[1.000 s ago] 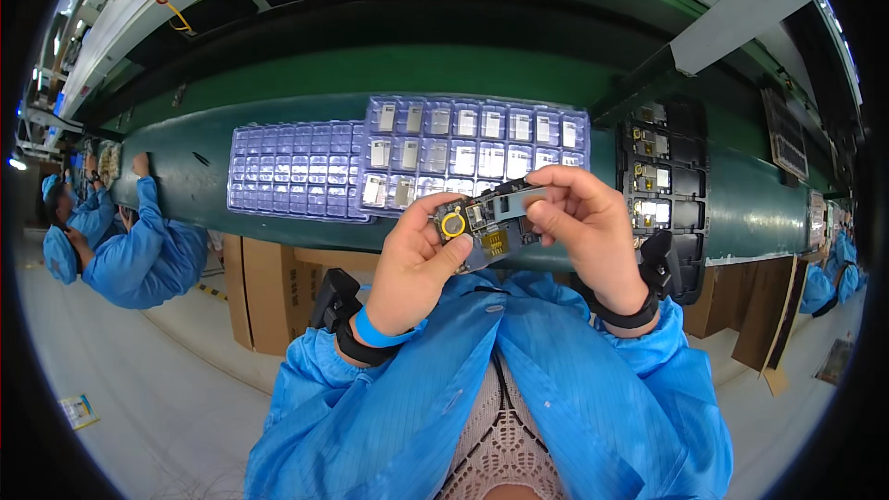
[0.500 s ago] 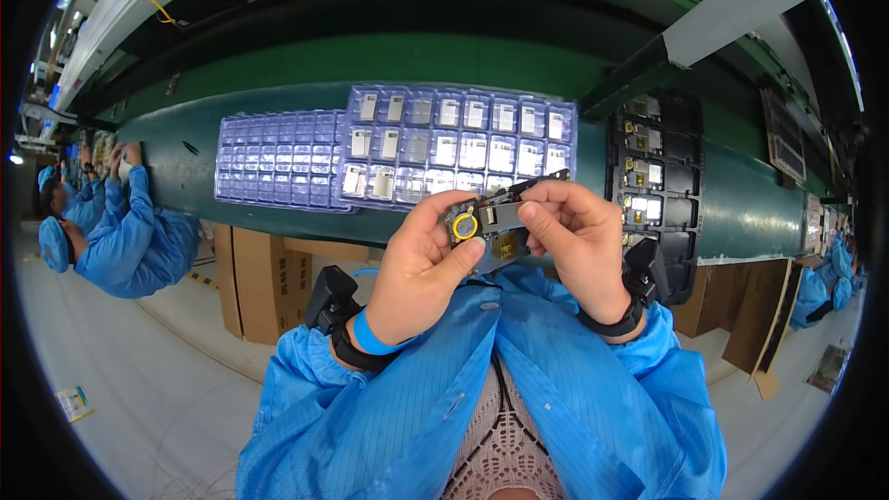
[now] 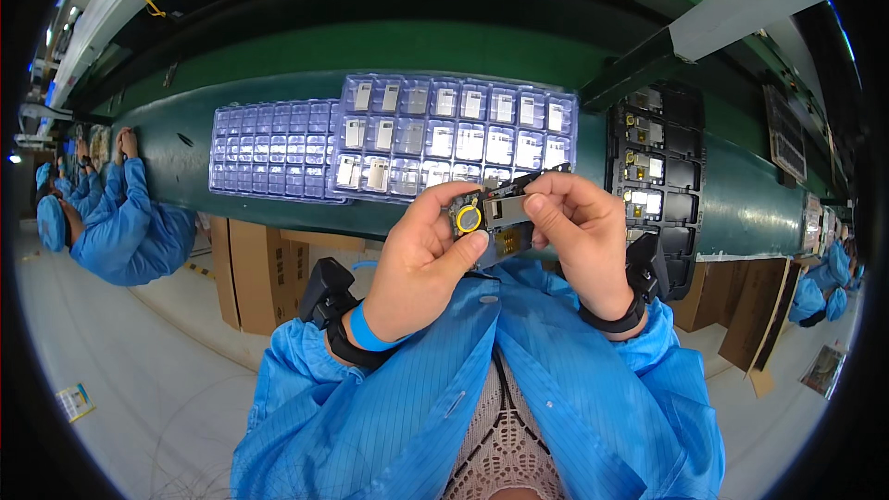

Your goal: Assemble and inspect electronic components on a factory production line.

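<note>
Close in front of my chest, both hands hold a dark circuit board (image 3: 512, 243) at its two ends. My left hand (image 3: 412, 264) pinches the left end, its thumb beside a round, yellow-ringed part (image 3: 469, 218). On the upper part of the board lies a flat silver metal plate (image 3: 507, 212). My right hand (image 3: 588, 245) is closed at the right end, its thumb on the plate's edge and its fingers behind. Whether the plate is fixed or loose, I cannot tell. Beyond my hands, a clear bluish blister tray (image 3: 341, 150) holds silver plates in its pockets.
A second blister tray (image 3: 270, 145) sits left of the first, partly under it. At right, a black tray (image 3: 683, 178) carries several boards in its left column. A slanted post (image 3: 681, 51) rises behind it. Cardboard boxes (image 3: 250, 273) stand below the bench; co-workers (image 3: 139, 231) sit far left.
My view has shifted slightly. My right thumb and fingers have moved a little at the plate's right edge; both hands keep their hold on the board.
</note>
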Tool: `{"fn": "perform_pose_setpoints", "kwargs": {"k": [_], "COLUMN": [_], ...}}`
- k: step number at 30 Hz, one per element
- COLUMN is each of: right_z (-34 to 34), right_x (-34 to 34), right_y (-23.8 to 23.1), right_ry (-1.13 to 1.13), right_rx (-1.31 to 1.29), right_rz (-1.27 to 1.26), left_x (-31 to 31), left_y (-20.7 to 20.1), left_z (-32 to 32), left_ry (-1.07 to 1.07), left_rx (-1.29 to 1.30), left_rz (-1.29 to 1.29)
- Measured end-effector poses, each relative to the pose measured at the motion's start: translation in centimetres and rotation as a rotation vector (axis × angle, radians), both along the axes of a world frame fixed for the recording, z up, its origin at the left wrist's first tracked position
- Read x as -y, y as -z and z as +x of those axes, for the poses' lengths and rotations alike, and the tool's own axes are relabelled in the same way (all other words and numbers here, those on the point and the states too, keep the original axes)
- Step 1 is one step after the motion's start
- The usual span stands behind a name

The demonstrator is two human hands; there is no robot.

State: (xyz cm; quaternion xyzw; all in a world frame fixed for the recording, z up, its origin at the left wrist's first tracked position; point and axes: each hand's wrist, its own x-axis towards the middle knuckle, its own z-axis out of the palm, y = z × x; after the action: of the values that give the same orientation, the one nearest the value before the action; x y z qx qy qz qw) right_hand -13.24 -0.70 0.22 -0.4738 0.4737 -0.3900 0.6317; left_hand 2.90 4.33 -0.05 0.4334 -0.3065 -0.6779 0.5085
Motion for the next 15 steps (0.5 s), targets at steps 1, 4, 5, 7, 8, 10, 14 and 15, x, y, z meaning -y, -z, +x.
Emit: {"fn": "perform_pose_setpoints", "kwargs": {"k": [1, 4, 5, 7, 8, 10, 14, 15], "right_z": [0.01, 0.03, 0.05, 0.09, 0.11, 0.15, 0.14, 0.11], "right_x": [0.06, 0.27, 0.32, 0.39, 0.42, 0.44, 0.5, 0.53], "right_y": [0.01, 0.08, 0.11, 0.12, 0.1, 0.11, 0.14, 0.15], "right_ry": [-0.002, 0.002, -0.005, -0.012, -0.014, -0.017, -0.008, -0.01], "right_rx": [-0.001, 0.004, 0.0, -0.003, -0.01, -0.017, -0.023, -0.022], "right_rz": [0.002, 0.006, 0.002, 0.002, 0.001, 0.001, 0.0, 0.0], "left_x": [0.05, 0.14, 0.16, 0.25, 0.31, 0.31, 0.3, 0.33], "left_y": [-0.01, -0.04, -0.07, -0.31, -0.36, -0.29, -0.27, -0.28], "left_z": [0.0, -0.01, 0.0, 0.04, 0.06, 0.08, 0.06, 0.04], "left_ry": [-0.005, -0.014, -0.016, -0.013, -0.009, -0.007, -0.004, -0.004], "left_rx": [-0.004, -0.01, -0.011, -0.011, -0.01, -0.007, 0.0, 0.001], "left_rz": [-0.002, 0.003, 0.009, 0.011, 0.01, 0.013, 0.023, 0.025]}}
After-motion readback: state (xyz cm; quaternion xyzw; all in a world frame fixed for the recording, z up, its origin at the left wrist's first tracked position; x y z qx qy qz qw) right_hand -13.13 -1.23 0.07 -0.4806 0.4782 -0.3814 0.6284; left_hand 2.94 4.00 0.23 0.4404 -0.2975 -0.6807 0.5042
